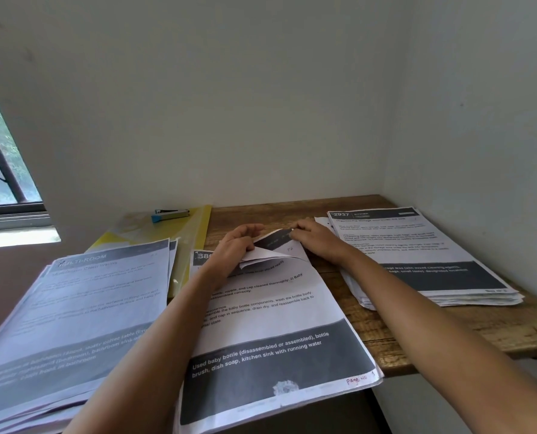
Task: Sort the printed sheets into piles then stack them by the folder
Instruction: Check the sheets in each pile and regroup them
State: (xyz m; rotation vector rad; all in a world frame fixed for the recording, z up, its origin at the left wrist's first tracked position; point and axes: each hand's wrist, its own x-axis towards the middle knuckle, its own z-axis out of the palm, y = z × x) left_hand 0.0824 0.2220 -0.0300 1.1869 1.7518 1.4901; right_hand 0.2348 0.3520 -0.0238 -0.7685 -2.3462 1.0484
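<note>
both hands are up at the far end of the middle pile [276, 324], and they've got the top sheet [273, 245] peeled back between them. the left hand [239, 245] has its fingers curled round the lifted edge, and the right hand [315, 241] pinches the dark header corner just right of that. can't really tell if it's one sheet or a few, since the curl hides it.

the bit that matters: the page's long axis runs from the fingers straight back toward the person, so i'd guess it has to lift up and away. the yellow folder [198, 228] sits just left of the left fingers, with a stapler [169, 213] on it, so the left hand is the nearer one. the left pile [82, 302] is nearer the person than that, and the right pile [423, 255] lies just beyond the right wrist.
</note>
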